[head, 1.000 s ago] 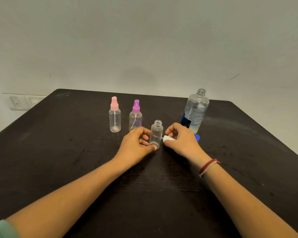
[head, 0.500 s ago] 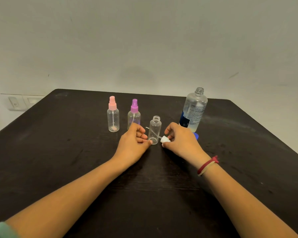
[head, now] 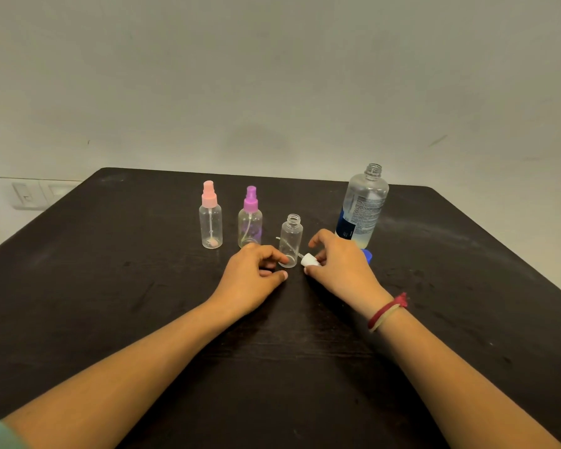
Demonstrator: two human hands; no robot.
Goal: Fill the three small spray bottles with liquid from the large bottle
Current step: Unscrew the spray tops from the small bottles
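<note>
My right grip (head: pixel 340 270) pinches the white spray cap (head: pixel 310 260), just beside the open small bottle (head: pixel 290 241) standing on the bench (head: pixel 110 286). My left grip (head: pixel 253 277) curls at that bottle's base; whether it holds the bottle I cannot tell. The large bottle (head: pixel 363 209) is uncapped. The pink-capped bottle (head: pixel 210 222) and purple-capped bottle (head: pixel 250 218) are closed. None looks filled, so three pours remain.

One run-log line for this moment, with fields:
left hand: beside open small bottle | right hand: pinches white cap | large bottle: uncapped | pink bottle, purple bottle: capped
</note>
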